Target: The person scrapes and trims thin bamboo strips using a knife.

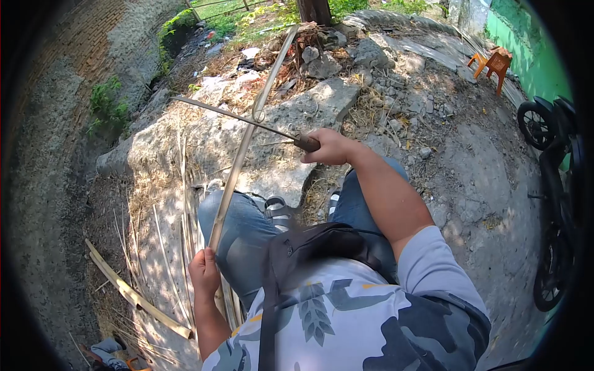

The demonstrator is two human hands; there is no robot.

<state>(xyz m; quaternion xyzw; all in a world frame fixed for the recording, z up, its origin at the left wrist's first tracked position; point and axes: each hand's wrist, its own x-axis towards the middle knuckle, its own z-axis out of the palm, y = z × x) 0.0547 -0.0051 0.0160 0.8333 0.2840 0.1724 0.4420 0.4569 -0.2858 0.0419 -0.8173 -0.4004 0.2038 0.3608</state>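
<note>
The work looked to be partway along: a long bamboo strip (234, 168) was in hand, its near end gripped low by the left hand (204, 270), fingers curled round and thumb laid along it, while its far end rose past the stone slab (216, 139). The right hand (329, 148) was wrapped firmly about the dark, rounded handle of a knife (307, 143), whose narrow, straight blade crossed the strip above its middle. A small, pale curl stood at that crossing, so some paring had probably been done, though whether the edge was biting or merely resting there was too small to tell. The strip was flat, pale and slightly bowed, without a finished look along its whole length. Slender strips (184, 204) lay on the ground beside the left leg, seemingly split already, and near them a wider, trough-shaped bamboo length (137, 295) lay apart, smooth and yellowish, perhaps left to be divided. The slab was rough, grey and crumbling, littered with dry straw-like fibres, and the jeans (232, 226) were soft, faded denim.
</note>
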